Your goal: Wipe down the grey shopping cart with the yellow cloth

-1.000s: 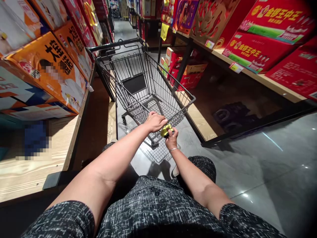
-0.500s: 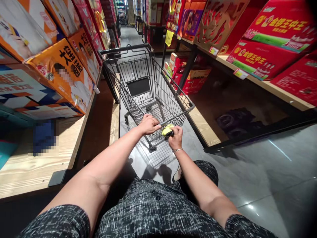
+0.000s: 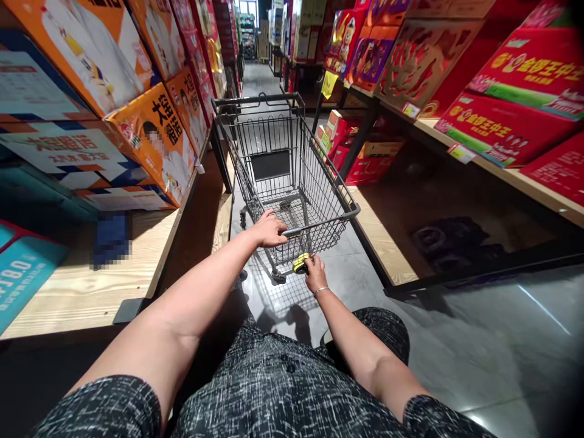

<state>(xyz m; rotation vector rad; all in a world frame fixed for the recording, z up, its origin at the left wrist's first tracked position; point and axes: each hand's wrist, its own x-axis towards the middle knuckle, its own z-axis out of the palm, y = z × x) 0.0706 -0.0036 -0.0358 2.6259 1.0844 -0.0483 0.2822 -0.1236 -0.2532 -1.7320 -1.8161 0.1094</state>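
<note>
The left hand is closed over the near rim of the cart, at its left corner; the hold appears meant to steady or guide the frame. The right hand, with a bracelet at the wrist, grasps a small yellow and black object between thumb and fingers. The object is just outside the near end of the cart, below rim level; its exact nature cannot be told. The pinch leaves much of it exposed, presumably for a light hold. Whether it touches the wire cannot be determined.

The cart stands upright on the floor, its crossbar at the far end. Its narrow fit between the shelving probably explains why it is held by the near end.

To the left of the cart, orange boxes are stacked on a wooden shelf, printed sides showing, likely for display. To its right, red boxes sit on a raised shelf; a price tag on that edge is apparently placed for reading from the aisle.
</note>
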